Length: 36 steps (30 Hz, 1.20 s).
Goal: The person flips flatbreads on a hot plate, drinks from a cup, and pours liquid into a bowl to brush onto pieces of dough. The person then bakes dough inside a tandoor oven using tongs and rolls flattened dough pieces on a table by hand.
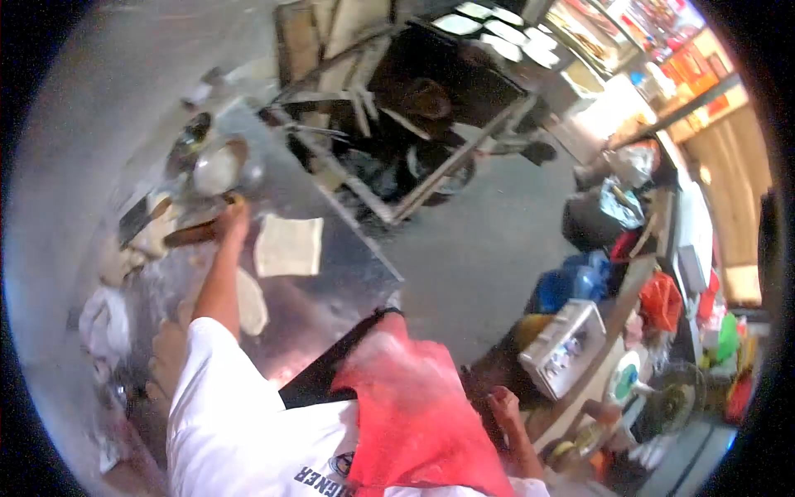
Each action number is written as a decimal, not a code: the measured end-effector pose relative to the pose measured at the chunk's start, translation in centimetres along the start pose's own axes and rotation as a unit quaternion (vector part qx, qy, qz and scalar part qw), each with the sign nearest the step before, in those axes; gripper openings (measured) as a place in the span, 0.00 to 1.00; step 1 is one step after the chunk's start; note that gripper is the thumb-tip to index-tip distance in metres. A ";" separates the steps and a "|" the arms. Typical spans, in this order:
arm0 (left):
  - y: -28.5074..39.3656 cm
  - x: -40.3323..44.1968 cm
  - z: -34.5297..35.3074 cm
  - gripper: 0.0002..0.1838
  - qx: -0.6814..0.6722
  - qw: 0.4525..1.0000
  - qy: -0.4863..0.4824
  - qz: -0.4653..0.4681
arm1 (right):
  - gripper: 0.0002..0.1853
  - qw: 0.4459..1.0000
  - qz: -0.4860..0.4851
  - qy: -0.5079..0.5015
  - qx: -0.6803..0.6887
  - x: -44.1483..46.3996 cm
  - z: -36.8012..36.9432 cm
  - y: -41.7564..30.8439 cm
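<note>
On the metal table (331,290) at the left, my left hand (232,219) is closed round a brown wooden rolling pin (190,236). Just right of this hand lies a flat, roughly square sheet of dough (288,247). A longer oval dough piece (252,303) rests beside my forearm, and more pale dough pieces (168,352) line the table's near left part. A bowl with something white (217,171) stands beyond the hand. Away from the table, my right hand (503,406) hangs low at my right side, its fingers curled and nothing visible in them.
Beyond the table is a dark, wood-framed pit or stove (397,217). White flat pieces (501,37) lie on a dark surface at the top. Grey floor (464,257) spans the middle. Along the right, a cluttered counter holds a white basket (565,348) and an orange bag (660,301).
</note>
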<state>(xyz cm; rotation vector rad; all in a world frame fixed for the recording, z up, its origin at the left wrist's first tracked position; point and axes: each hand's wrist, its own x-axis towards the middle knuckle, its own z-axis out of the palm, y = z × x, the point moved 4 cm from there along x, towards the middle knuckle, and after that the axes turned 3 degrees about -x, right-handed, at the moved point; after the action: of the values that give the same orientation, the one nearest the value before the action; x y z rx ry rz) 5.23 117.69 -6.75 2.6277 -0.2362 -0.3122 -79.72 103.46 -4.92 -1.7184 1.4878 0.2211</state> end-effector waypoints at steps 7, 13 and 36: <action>-4.4 4.5 1.0 0.18 0.117 0.990 0.072 0.023 | 0.20 0.992 0.094 -0.035 -0.078 4.1 -6.7 -1.2; 1.6 -7.3 -2.8 0.11 0.145 0.949 0.279 -0.001 | 0.19 0.998 0.047 0.013 -0.028 16.8 -14.0 -5.7; 78.6 -25.1 30.2 0.07 -0.289 0.759 -0.272 0.516 | 0.30 0.790 -0.030 -0.206 0.577 56.6 -42.8 -39.4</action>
<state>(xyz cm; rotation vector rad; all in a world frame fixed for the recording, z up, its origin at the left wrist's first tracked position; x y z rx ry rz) -35.41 41.54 9.56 1.4152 -1.4391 -0.6040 -44.83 30.99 5.97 -0.6334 0.8697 -0.3025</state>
